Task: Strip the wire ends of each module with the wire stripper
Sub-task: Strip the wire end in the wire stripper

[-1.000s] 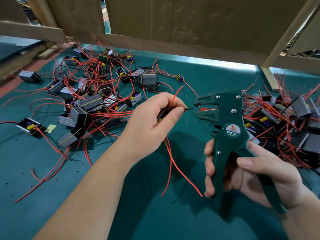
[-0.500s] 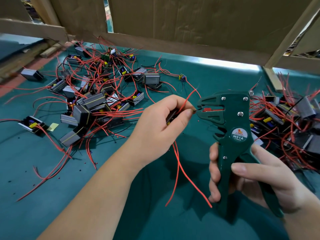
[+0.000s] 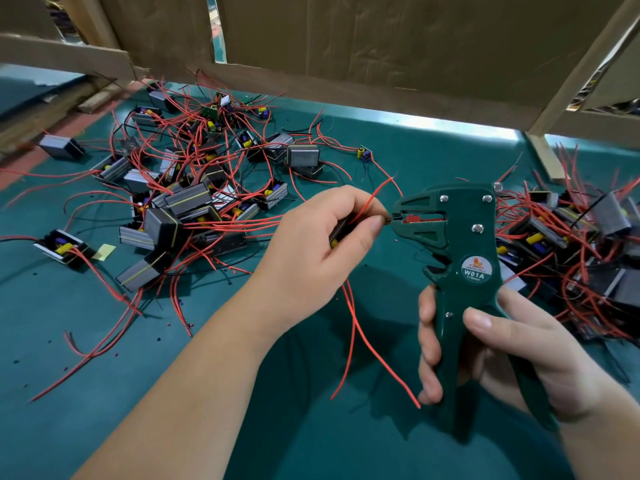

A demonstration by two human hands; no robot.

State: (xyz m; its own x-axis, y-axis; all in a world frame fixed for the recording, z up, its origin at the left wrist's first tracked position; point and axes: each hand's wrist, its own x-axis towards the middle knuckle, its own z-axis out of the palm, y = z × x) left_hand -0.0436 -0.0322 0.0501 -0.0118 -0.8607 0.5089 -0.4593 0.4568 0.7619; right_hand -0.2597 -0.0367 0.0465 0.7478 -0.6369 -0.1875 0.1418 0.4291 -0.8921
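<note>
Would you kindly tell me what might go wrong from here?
1. The left hand pinches the black wire very close to the mouth of the wire stripper; squeezing might nip the thumb.
2. Only the wire's tip appears to sit in the mouth, so the strip may come out short.
3. The loose red wires hanging beneath could snag on the handles in the right hand.

Dark green wire stripper [image 3: 460, 251], red wires [image 3: 356, 327], teal table [image 3: 104, 393].

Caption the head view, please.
Left hand holds a wire end in the green wire stripper gripped by the right hand.
</note>
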